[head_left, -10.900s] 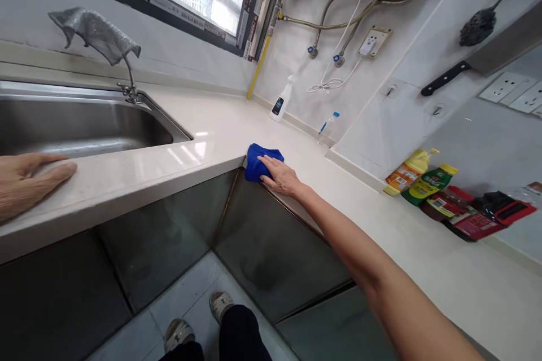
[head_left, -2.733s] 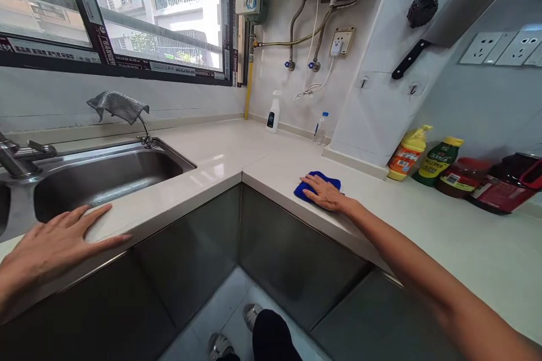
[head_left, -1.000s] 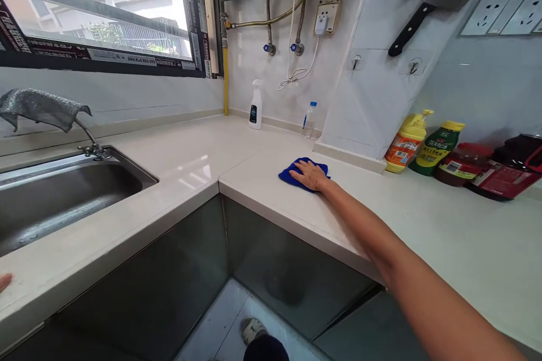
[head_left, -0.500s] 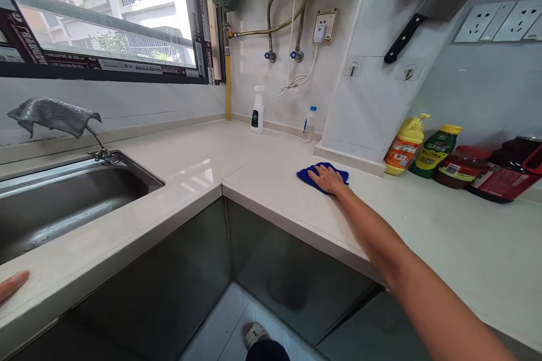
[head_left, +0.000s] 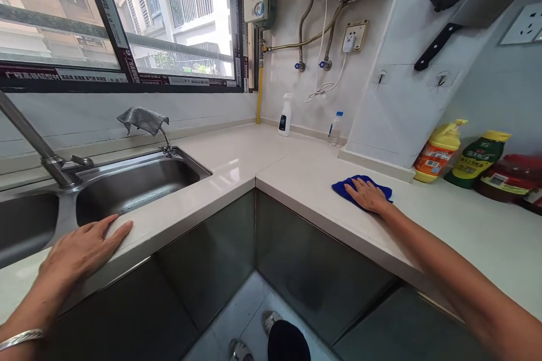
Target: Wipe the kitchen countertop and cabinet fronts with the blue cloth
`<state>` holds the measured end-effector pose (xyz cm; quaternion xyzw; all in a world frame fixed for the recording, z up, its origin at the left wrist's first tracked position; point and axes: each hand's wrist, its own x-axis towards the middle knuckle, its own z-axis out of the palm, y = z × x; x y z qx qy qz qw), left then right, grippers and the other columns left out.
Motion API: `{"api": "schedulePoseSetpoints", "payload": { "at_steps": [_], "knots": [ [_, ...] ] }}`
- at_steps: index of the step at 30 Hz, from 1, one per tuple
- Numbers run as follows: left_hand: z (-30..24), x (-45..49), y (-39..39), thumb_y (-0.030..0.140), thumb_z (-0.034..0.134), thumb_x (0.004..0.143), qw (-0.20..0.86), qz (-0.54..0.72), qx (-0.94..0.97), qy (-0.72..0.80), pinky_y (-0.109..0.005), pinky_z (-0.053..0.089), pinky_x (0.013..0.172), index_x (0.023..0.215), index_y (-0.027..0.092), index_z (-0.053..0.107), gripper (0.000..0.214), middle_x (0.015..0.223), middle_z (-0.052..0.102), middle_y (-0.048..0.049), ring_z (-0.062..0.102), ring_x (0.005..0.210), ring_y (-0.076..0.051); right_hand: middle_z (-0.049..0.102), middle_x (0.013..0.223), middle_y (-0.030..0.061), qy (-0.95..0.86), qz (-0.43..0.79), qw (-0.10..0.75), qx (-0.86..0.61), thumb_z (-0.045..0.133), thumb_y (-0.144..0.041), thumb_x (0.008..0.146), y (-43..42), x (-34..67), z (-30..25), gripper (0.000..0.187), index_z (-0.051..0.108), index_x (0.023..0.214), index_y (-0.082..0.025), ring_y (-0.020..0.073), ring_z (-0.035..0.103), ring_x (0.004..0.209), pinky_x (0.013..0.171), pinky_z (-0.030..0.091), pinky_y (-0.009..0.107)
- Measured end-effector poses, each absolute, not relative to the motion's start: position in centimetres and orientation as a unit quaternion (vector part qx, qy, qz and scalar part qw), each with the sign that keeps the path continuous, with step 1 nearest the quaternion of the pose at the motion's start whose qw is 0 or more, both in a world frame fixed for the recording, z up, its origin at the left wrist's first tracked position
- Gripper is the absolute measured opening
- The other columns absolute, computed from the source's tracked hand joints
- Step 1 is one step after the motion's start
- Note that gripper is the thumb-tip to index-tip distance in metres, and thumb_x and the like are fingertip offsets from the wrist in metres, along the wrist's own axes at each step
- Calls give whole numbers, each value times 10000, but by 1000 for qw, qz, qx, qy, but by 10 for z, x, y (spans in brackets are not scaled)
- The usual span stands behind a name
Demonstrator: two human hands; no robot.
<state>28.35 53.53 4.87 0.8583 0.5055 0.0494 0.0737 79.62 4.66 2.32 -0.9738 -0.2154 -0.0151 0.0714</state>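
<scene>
My right hand [head_left: 367, 194] presses down on a dark blue cloth [head_left: 345, 189], its fingers laid over the top and the cloth gripped against the white countertop [head_left: 296, 186]. Part of the cloth is hidden beneath the palm. On the left, my left hand [head_left: 87, 245] rests on the counter strip in front of the steel sink [head_left: 139, 194]. Its thumb and fingers are apart and it holds nothing. A silver bracelet circles that wrist.
A white spray bottle [head_left: 285, 115] and a clear bottle with a blue cap [head_left: 334, 131] stand by the back wall. Yellow [head_left: 438, 152] and green [head_left: 476, 161] bottles and jars line the right wall. A cleaver [head_left: 438, 45] hangs above. A faucet [head_left: 63, 166] rises at the sink.
The view has turned left, bringing more of the sink and my left hand into sight. My right hand and the cloth have slid slightly right along the counter.
</scene>
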Motion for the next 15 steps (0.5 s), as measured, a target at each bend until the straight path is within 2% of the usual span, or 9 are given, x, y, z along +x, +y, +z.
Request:
{"api": "schedulePoseSetpoints", "payload": {
  "at_steps": [3, 6, 15],
  "knots": [
    [49, 284, 534, 730, 110, 937, 91, 36, 855, 510, -569, 296, 1211, 1592, 133, 353, 919, 1602, 406, -203, 392, 1454, -428, 291, 1704, 104, -232, -19, 61, -971, 149, -717, 968, 35, 785, 19, 847, 354, 1608, -202, 379, 261, 1565, 1253, 270, 614],
    [51, 283, 532, 742, 94, 931, 94, 35, 856, 506, -572, 282, 1211, 1598, 128, 334, 937, 1606, 392, -208, 380, 1453, -445, 275, 1710, 104, -240, -22, 48, -969, 138, -699, 972, 23, 772, 14, 851, 335, 1615, -177, 365, 236, 1576, 1266, 267, 594],
    [51, 283, 530, 738, 76, 923, 78, 26, 855, 511, -564, 281, 1217, 1616, 134, 294, 945, 1617, 382, -187, 377, 1457, -428, 281, 1706, 28, -303, -44, 42, -951, 133, -719, 960, -20, 722, 1, 840, 362, 1610, -240, 323, 215, 1587, 1297, 257, 558]
  ]
}}
